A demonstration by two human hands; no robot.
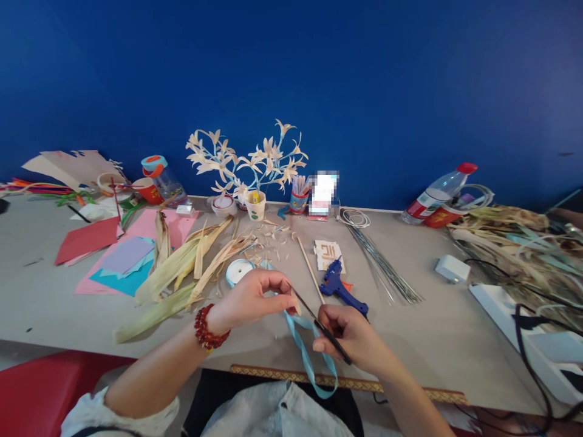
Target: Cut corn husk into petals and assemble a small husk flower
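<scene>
My left hand, with a red bead bracelet at the wrist, has thumb and fingers pinched on a small pale piece of husk. My right hand is closed around a slim dark tool that looks like tweezers. Its thin tip reaches up beside my left fingertips. A light blue ribbon hangs in a loop below my hands, past the table's front edge. Behind my left hand lies a ribbon roll. A wooden stick and a blue glue gun lie beyond my right hand.
Corn husks and coloured paper spread at left. Husk flowers in a white cup stand by the wall, near a phone. Metal wires, a bottle and a power strip are at right.
</scene>
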